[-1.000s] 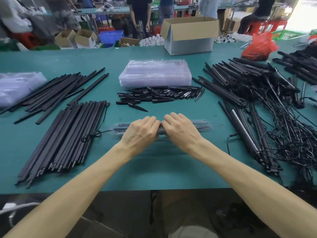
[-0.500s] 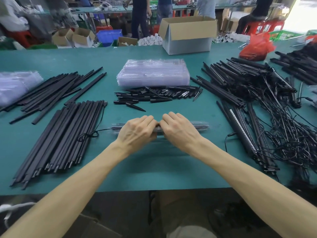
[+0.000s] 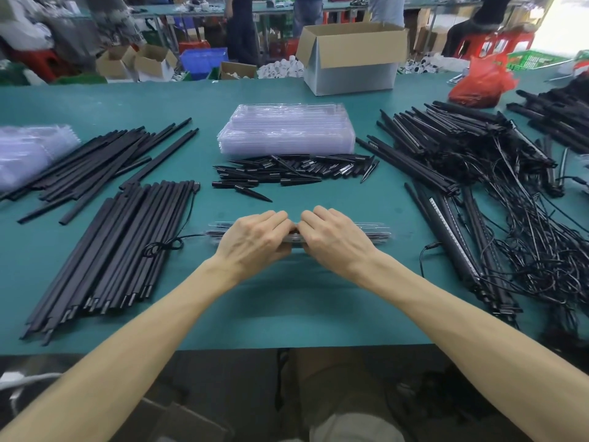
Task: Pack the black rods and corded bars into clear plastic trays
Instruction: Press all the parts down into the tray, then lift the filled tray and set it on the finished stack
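Observation:
A long clear plastic tray (image 3: pixel 379 232) with black parts inside lies crosswise on the green table (image 3: pixel 287 314) in front of me. My left hand (image 3: pixel 255 240) and my right hand (image 3: pixel 334 240) sit side by side over its middle, fingers curled round it. A thin black cord (image 3: pixel 165 247) leaves the tray's left end. Black rods (image 3: pixel 108 247) lie stacked at the left, with more rods (image 3: pixel 105 161) behind them. Corded bars (image 3: pixel 478 186) are heaped in a tangle at the right. A stack of clear trays (image 3: pixel 287 129) stands behind short black spikes (image 3: pixel 287 173).
A cardboard box (image 3: pixel 353 59) stands at the table's far edge, a red bag (image 3: pixel 481 81) to its right. Clear plastic bags (image 3: pixel 28 151) lie at far left. More bars (image 3: pixel 557 116) are at far right. People stand at benches beyond.
Both hands stay on the tray's middle, almost still. The view has shifted slightly.

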Tool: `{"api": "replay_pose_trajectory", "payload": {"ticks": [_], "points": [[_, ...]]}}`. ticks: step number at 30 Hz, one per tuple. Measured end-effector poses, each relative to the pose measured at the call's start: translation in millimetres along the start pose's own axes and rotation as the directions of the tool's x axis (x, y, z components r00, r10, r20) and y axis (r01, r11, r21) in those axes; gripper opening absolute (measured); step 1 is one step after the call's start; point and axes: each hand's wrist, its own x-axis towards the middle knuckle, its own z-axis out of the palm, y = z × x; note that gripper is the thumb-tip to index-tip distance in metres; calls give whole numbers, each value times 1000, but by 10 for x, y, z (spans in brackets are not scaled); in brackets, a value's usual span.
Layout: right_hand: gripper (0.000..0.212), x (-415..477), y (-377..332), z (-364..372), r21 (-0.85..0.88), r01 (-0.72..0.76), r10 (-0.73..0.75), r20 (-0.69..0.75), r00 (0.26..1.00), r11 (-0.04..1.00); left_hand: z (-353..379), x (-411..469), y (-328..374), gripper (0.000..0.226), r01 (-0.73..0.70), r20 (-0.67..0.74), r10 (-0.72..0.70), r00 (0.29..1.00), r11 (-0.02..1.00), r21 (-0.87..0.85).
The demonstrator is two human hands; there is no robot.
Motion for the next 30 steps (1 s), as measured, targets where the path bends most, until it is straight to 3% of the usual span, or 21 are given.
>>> {"api": "replay_pose_trajectory", "payload": {"ticks": [12, 21, 30], "points": [[18, 41, 48, -116, 98, 103, -109, 52, 993, 990, -33, -32, -37, 11, 23, 59, -15, 998, 992, -121], [13, 60, 78, -190, 151, -117, 95, 144, 985, 982, -61, 71, -48, 17, 128, 56, -121, 991, 981, -147], [17, 50, 66, -193, 188, -111, 87, 133, 987, 976, -31, 54, -44, 16, 137, 58, -130, 990, 980, -146]]}}
